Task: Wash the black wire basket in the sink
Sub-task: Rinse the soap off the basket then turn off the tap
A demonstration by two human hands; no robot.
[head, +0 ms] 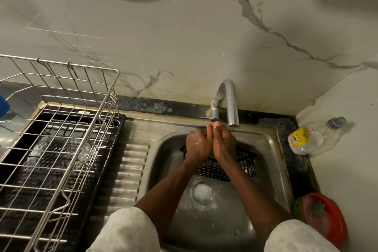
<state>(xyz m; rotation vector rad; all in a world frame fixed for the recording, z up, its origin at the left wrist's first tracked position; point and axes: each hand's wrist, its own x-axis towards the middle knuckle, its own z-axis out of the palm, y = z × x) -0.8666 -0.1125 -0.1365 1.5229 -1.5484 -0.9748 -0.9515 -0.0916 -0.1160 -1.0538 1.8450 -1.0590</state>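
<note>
Basket (pixel 245 161), black wire mesh, lies under left hand (pixel 197 141) and right hand (pixel 224 141).

sink (pixel 272 149): brushed steel | basket (pixel 245 161): black wire mesh | faucet (pixel 232 104): shiny metal

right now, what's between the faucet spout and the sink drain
Head view: the black wire basket lies between faucet spout and drain, with left hand and right hand together above it.

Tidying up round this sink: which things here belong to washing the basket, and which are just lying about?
In the job: black wire basket, sink, faucet, left hand, right hand.
Lying about: wire dish rack, plastic bottle on its side, red plastic bowl.
</note>
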